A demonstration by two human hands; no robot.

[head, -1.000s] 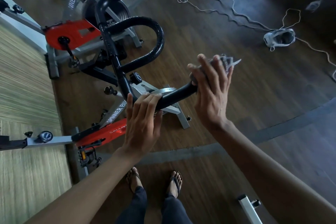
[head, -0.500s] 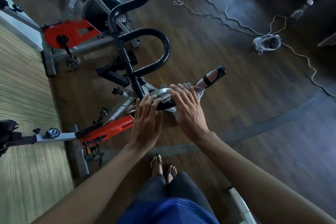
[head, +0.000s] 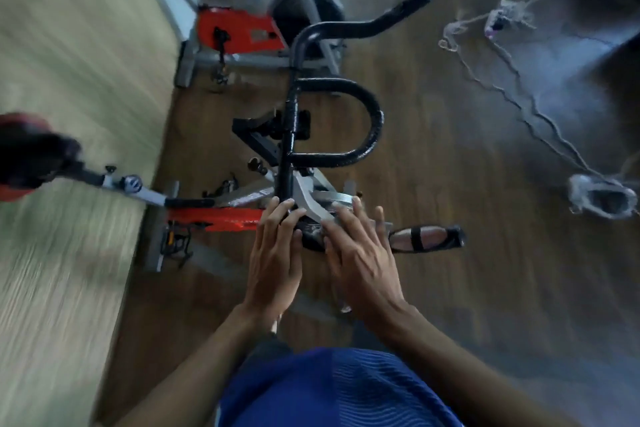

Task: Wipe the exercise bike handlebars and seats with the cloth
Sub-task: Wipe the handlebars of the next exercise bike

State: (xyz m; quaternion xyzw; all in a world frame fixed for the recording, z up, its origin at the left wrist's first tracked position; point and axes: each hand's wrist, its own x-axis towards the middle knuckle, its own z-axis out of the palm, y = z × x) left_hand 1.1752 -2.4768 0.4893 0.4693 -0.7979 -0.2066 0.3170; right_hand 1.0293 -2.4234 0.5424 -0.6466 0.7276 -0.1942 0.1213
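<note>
Motion blur smears everything, worst on the mat (head: 69,184) from 7 to 11 o'clock. The cloth (head: 313,230) lies almost wholly under the right hand (head: 360,253), which with the left hand (head: 275,253) covers the handlebar's (head: 374,121) near end. At 9 o'clock the edge cuts the seat (head: 24,156). Lettering on the frame (head: 214,220) is unreadable.

Your left hand (head: 277,253) and right hand (head: 362,265) lie palms down, side by side and just apart, with both wrists straight. Left fingers are extended and close together. Right fingers are extended and fanned wide, with the thumb angled toward the left hand.
</note>
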